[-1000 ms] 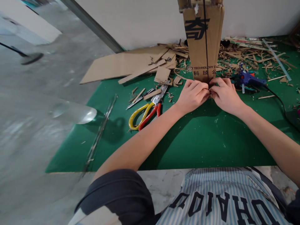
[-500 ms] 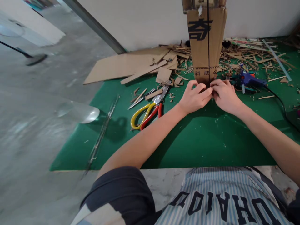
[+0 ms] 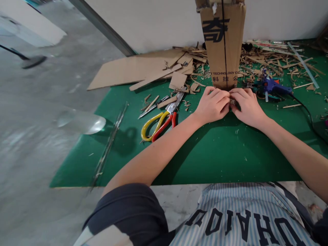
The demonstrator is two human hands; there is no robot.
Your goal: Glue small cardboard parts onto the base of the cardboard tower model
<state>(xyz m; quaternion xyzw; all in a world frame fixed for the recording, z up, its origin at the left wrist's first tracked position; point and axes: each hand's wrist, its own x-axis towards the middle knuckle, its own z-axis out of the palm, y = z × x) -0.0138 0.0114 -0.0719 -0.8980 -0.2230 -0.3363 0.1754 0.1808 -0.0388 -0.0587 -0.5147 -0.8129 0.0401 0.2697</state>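
A tall, narrow cardboard column (image 3: 222, 54) with black printed characters stands on the green table, and a black cord (image 3: 225, 51) runs down its front face. My left hand (image 3: 213, 104) and my right hand (image 3: 246, 106) meet in front of its foot, fingers curled and fingertips nearly touching. Between the two hands shows a small brownish piece (image 3: 232, 101), too small and covered to name. The cord's lower end disappears behind my fingers. To the left of my left hand lie scissors (image 3: 164, 119) with one yellow and one red handle.
Cardboard sheets (image 3: 133, 70) lie at the back left, near a craft knife (image 3: 153, 106). Scraps (image 3: 271, 61) are heaped at the back right. A blue glue gun (image 3: 276, 87) with a cable rests right of the column. Thin clear strips (image 3: 110, 147) lie near the left table edge.
My fingers have flattened and spread over the foot of the column, and the small brownish piece now shows between them. The column's top leans slightly further left in view.
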